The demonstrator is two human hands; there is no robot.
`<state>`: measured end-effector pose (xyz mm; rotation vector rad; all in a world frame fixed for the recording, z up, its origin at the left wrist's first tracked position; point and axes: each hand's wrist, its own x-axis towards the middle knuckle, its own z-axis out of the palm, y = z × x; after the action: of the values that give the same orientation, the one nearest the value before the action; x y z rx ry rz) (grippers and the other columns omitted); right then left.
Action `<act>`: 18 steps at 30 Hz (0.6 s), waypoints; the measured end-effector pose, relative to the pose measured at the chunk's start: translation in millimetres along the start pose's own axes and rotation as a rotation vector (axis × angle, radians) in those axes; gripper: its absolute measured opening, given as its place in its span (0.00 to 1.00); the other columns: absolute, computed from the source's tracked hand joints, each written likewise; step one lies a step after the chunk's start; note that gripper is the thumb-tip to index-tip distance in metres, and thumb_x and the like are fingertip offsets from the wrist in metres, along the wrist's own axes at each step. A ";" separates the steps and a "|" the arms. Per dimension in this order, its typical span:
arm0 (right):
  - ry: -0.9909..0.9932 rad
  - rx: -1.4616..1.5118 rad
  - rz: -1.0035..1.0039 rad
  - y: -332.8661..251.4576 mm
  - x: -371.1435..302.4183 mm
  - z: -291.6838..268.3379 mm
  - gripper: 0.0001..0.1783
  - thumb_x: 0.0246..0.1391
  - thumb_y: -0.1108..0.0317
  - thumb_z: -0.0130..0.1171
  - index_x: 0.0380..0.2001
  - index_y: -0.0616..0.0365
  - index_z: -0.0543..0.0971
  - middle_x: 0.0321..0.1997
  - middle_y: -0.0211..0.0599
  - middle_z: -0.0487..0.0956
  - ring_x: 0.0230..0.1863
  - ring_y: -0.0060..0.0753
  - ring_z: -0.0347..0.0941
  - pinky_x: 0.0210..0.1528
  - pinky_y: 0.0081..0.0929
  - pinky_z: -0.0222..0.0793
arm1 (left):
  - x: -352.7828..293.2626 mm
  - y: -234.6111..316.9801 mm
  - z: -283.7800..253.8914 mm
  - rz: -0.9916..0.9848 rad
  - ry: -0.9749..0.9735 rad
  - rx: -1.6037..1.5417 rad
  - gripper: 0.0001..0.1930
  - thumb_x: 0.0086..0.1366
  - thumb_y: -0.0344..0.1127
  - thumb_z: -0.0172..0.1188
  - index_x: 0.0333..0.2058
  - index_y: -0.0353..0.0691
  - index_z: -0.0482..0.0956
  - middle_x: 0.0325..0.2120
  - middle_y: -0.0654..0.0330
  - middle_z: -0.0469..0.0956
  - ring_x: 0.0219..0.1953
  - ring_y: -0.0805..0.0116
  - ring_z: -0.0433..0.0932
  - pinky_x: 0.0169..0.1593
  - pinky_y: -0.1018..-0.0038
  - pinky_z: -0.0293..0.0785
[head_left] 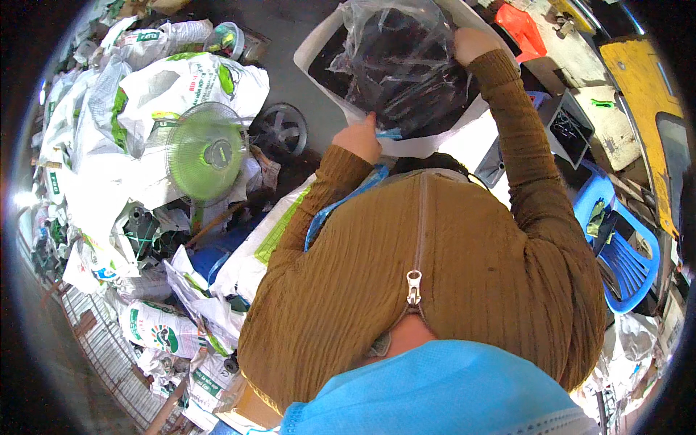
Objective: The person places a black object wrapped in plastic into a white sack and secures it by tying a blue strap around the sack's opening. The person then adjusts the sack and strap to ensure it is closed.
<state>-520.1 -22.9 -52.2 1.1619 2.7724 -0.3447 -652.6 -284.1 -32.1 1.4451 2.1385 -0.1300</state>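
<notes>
In front of me stands a large white sack [464, 134] with its mouth wide and dark contents inside. A crumpled clear plastic bag [399, 36] lies in the mouth, over the dark contents. My left hand [360, 138] is closed on the sack's near rim, thumb on top, beside a short blue strip [389, 134]. At the right side of the mouth, my right hand [475, 45] has its fingers curled against the plastic bag's edge. Its fingertips are partly hidden, but it appears closed on the clear plastic.
A green fan [206, 152] stands at the left before heaped white sacks [174, 94]. A dark wheel [283, 129] lies near it. To the right are a grey bin [569, 129], a blue plastic chair [627, 254], a red plastic piece [520, 32] and a yellow panel [641, 109].
</notes>
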 end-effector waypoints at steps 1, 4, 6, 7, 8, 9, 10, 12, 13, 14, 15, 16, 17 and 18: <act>0.026 -0.036 0.023 -0.3 0.2 0.2 0.14 0.45 0.71 0.44 0.30 0.63 0.79 0.36 0.53 0.77 0.40 0.52 0.74 0.42 0.40 0.69 | -0.5 -0.1 -0.1 -0.013 -0.029 0.028 0.30 0.52 0.35 0.52 0.56 0.40 0.59 0.31 0.47 0.77 0.36 0.49 0.76 0.39 0.58 0.72; -0.039 0.043 0.110 -0.7 -1.6 -2.2 0.14 0.45 0.68 0.45 0.28 0.64 0.79 0.35 0.52 0.77 0.39 0.53 0.74 0.44 0.40 0.69 | -0.7 -2.6 -0.7 -0.047 -0.080 -0.031 0.31 0.53 0.39 0.54 0.56 0.42 0.59 0.33 0.47 0.77 0.37 0.49 0.76 0.40 0.59 0.72; -0.020 0.068 0.057 0.1 -5.6 -8.8 0.16 0.44 0.64 0.50 0.32 0.64 0.77 0.35 0.53 0.76 0.42 0.52 0.72 0.45 0.40 0.67 | -0.2 -7.8 -2.5 -0.003 -0.032 -0.075 0.30 0.53 0.42 0.54 0.56 0.43 0.60 0.33 0.47 0.77 0.37 0.49 0.76 0.40 0.59 0.72; 0.001 0.091 0.039 1.3 -8.9 -13.7 0.17 0.44 0.62 0.53 0.34 0.64 0.76 0.36 0.54 0.76 0.43 0.52 0.71 0.45 0.40 0.66 | 1.0 -11.7 -4.4 0.033 -0.014 -0.103 0.30 0.54 0.43 0.54 0.55 0.44 0.61 0.34 0.47 0.77 0.37 0.49 0.76 0.40 0.59 0.72; 0.055 0.174 0.075 1.9 -13.4 -18.9 0.19 0.44 0.62 0.53 0.36 0.65 0.74 0.37 0.53 0.76 0.43 0.52 0.71 0.45 0.39 0.66 | 2.4 -15.9 -6.5 0.057 0.008 -0.082 0.29 0.54 0.45 0.54 0.55 0.43 0.61 0.34 0.47 0.77 0.37 0.49 0.76 0.40 0.59 0.72; 0.144 0.258 0.111 3.3 -18.1 -25.6 0.20 0.45 0.62 0.52 0.39 0.65 0.73 0.37 0.52 0.76 0.43 0.51 0.71 0.45 0.39 0.66 | 5.9 -20.2 -9.3 0.076 0.021 -0.065 0.29 0.55 0.46 0.54 0.55 0.43 0.62 0.34 0.47 0.77 0.37 0.49 0.76 0.41 0.59 0.71; 0.225 0.331 0.138 4.9 -24.4 -32.2 0.21 0.45 0.61 0.52 0.41 0.65 0.71 0.38 0.51 0.76 0.44 0.51 0.71 0.45 0.38 0.65 | 8.3 -23.7 -10.3 0.080 0.028 -0.060 0.29 0.55 0.48 0.54 0.54 0.43 0.63 0.34 0.47 0.77 0.37 0.49 0.75 0.41 0.59 0.71; 0.436 0.424 0.014 5.9 -38.3 -46.1 0.20 0.49 0.65 0.49 0.45 0.63 0.69 0.35 0.43 0.76 0.32 0.39 0.74 0.36 0.32 0.68 | 12.7 -29.3 -11.8 0.105 0.032 -0.056 0.28 0.55 0.49 0.54 0.53 0.43 0.64 0.34 0.47 0.77 0.37 0.49 0.75 0.41 0.59 0.71; 0.415 0.568 0.014 5.8 -43.9 -54.3 0.19 0.50 0.66 0.49 0.45 0.62 0.69 0.33 0.40 0.75 0.28 0.34 0.72 0.31 0.29 0.67 | 15.1 -31.3 -13.2 0.120 0.054 -0.044 0.28 0.55 0.49 0.54 0.52 0.43 0.65 0.34 0.47 0.77 0.38 0.48 0.75 0.41 0.58 0.71; 0.372 0.720 0.036 4.7 -51.0 -61.3 0.18 0.51 0.67 0.48 0.45 0.61 0.69 0.30 0.37 0.74 0.24 0.28 0.70 0.27 0.26 0.66 | 16.4 -32.2 -14.1 0.123 0.053 -0.046 0.28 0.55 0.49 0.55 0.52 0.43 0.66 0.34 0.48 0.77 0.37 0.49 0.75 0.41 0.59 0.71; 0.325 0.872 0.061 1.7 -59.1 -65.6 0.17 0.52 0.68 0.47 0.46 0.60 0.70 0.28 0.35 0.74 0.19 0.23 0.68 0.23 0.23 0.65 | 17.1 -32.9 -15.1 0.135 0.060 -0.048 0.28 0.54 0.49 0.55 0.51 0.43 0.66 0.33 0.48 0.77 0.37 0.49 0.75 0.41 0.59 0.71; 0.348 0.899 0.055 -3.5 -67.1 -67.1 0.14 0.54 0.68 0.47 0.44 0.58 0.72 0.23 0.28 0.70 0.13 0.13 0.60 0.17 0.15 0.58 | 17.5 -33.1 -16.1 0.155 0.077 -0.050 0.27 0.54 0.49 0.56 0.51 0.43 0.67 0.33 0.48 0.77 0.37 0.49 0.75 0.40 0.59 0.71; 0.381 0.868 0.087 -8.8 -73.8 -67.2 0.15 0.52 0.66 0.49 0.42 0.60 0.72 0.27 0.35 0.72 0.22 0.24 0.65 0.25 0.21 0.62 | 17.1 -33.8 -17.3 0.173 0.096 -0.069 0.27 0.54 0.48 0.56 0.51 0.43 0.67 0.33 0.48 0.77 0.37 0.49 0.75 0.40 0.59 0.71; 0.412 0.836 0.116 -14.0 -79.3 -66.4 0.16 0.51 0.64 0.51 0.41 0.62 0.72 0.31 0.42 0.74 0.30 0.35 0.69 0.33 0.26 0.65 | 16.0 -34.6 -18.6 0.195 0.127 -0.092 0.26 0.54 0.48 0.56 0.50 0.43 0.67 0.32 0.48 0.77 0.37 0.49 0.75 0.40 0.59 0.71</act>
<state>-475.8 -70.2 29.6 1.6927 2.9316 -1.5065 -694.6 -278.3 -31.8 1.6362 2.0584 0.1341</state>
